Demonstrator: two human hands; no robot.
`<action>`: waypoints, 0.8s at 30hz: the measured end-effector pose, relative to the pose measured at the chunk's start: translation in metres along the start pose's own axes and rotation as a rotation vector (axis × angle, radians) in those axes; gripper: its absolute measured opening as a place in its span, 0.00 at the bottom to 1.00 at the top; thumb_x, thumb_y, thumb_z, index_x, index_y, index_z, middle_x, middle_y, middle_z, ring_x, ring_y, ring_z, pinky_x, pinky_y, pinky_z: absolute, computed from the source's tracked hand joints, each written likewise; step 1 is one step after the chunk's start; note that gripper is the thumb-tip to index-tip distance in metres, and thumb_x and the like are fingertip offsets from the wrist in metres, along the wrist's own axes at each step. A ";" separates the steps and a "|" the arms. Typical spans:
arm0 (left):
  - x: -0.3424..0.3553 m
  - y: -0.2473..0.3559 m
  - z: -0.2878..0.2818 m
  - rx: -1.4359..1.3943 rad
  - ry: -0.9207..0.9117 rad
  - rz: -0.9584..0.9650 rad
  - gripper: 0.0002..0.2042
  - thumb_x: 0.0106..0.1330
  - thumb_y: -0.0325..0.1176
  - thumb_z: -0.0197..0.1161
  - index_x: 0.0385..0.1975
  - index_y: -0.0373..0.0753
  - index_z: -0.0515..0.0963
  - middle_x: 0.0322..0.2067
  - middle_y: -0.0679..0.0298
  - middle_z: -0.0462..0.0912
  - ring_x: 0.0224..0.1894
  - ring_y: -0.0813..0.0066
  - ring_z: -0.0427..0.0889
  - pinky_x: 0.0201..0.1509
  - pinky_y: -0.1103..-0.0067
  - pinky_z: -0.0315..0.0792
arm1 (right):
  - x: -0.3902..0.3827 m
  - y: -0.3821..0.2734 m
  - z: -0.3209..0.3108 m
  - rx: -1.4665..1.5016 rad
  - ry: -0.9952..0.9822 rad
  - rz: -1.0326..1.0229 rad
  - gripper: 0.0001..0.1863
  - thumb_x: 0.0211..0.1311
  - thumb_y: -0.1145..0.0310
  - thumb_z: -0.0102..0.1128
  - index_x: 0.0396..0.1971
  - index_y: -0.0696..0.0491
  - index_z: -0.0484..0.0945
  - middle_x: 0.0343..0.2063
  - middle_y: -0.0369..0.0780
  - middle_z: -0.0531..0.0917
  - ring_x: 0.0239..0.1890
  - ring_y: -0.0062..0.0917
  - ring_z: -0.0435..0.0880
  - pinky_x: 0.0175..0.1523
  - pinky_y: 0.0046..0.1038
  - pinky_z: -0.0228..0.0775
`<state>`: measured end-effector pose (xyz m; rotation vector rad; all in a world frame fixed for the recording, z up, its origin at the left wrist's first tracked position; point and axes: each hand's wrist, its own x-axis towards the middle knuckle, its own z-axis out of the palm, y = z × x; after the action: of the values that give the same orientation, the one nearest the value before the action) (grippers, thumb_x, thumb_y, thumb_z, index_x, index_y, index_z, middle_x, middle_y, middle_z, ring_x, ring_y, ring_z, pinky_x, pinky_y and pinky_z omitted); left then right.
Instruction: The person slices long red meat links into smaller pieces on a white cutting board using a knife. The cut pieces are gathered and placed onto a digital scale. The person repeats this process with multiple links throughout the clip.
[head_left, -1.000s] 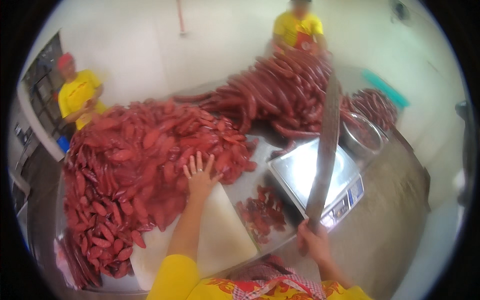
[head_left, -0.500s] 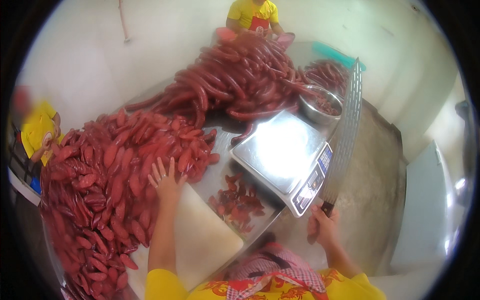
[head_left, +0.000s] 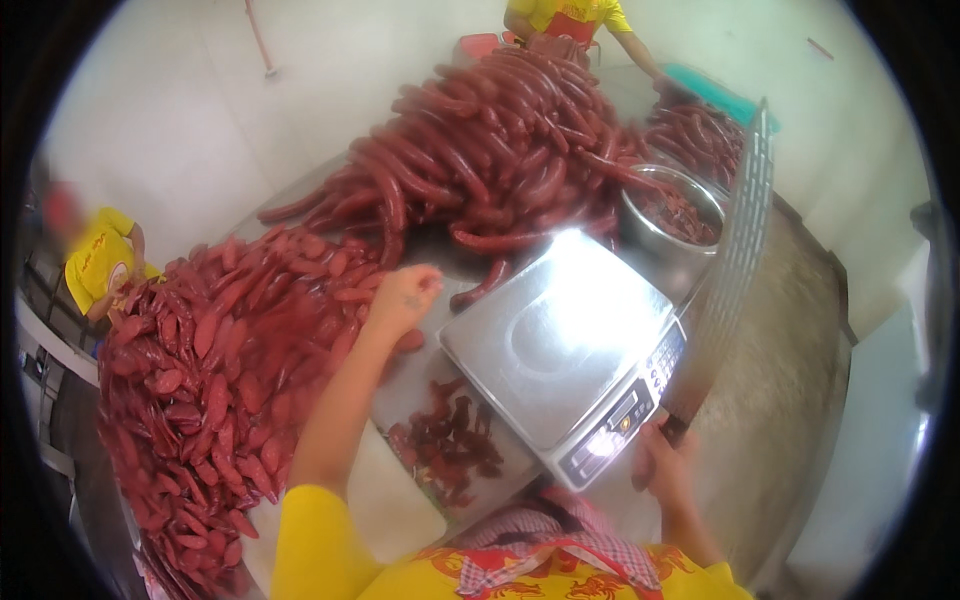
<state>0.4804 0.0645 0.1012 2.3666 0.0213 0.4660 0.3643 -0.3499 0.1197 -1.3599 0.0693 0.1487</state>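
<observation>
The right hand [head_left: 668, 462] is clamped around the handle of a long knife [head_left: 738, 245], whose blade points up and away, passing just beside the right side of a metal-topped scale [head_left: 535, 345]. The left hand [head_left: 408, 295] is well apart from it, fingers curled in, over the right edge of a big heap of cut sausage pieces [head_left: 215, 390]; whether it grips anything, I cannot tell. The heap covers the left part of the bench [head_left: 428, 350] and lies against a white cutting board [head_left: 395, 490]. Between board and scale sits a small pile of dark red scraps [head_left: 450, 440].

Beyond the scale rise stacked whole sausages [head_left: 490, 150], and beside them a metal bowl [head_left: 652, 236] holds more reddish bits. A co-worker [head_left: 570, 20] in a yellow shirt stands behind the stack; another person [head_left: 98, 262], also in yellow, stands at the far left.
</observation>
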 end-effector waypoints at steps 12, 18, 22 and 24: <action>0.154 0.000 0.159 0.596 -0.368 0.373 0.19 0.56 0.28 0.64 0.48 0.34 0.71 0.48 0.50 0.75 0.51 0.49 0.76 0.55 0.63 0.72 | 0.060 -0.004 -0.049 -0.022 0.160 0.102 0.08 0.59 0.73 0.63 0.24 0.57 0.73 0.10 0.36 0.72 0.09 0.18 0.68 0.15 0.22 0.59; 0.159 0.017 0.160 0.655 -0.326 0.284 0.19 0.54 0.29 0.66 0.43 0.33 0.69 0.44 0.47 0.74 0.49 0.48 0.77 0.51 0.63 0.75 | 0.054 0.003 -0.056 -0.006 0.185 0.117 0.08 0.58 0.73 0.64 0.26 0.57 0.73 0.10 0.36 0.72 0.09 0.19 0.68 0.15 0.22 0.59; 0.158 0.033 0.127 0.620 -0.214 0.196 0.15 0.57 0.33 0.60 0.42 0.35 0.69 0.41 0.48 0.78 0.44 0.48 0.80 0.48 0.60 0.75 | 0.038 0.011 -0.064 0.018 0.209 0.083 0.09 0.58 0.74 0.63 0.27 0.57 0.71 0.09 0.36 0.70 0.08 0.19 0.67 0.13 0.23 0.57; 0.152 0.037 0.095 0.505 -0.098 0.208 0.15 0.56 0.34 0.62 0.40 0.37 0.69 0.38 0.46 0.80 0.42 0.47 0.81 0.45 0.58 0.75 | 0.031 0.017 -0.064 0.038 0.219 0.067 0.09 0.59 0.75 0.62 0.28 0.56 0.69 0.09 0.36 0.69 0.08 0.19 0.66 0.13 0.23 0.56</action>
<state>0.6503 -0.0026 0.1100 2.9030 -0.1729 0.4854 0.3944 -0.4068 0.0861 -1.3320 0.3002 0.0540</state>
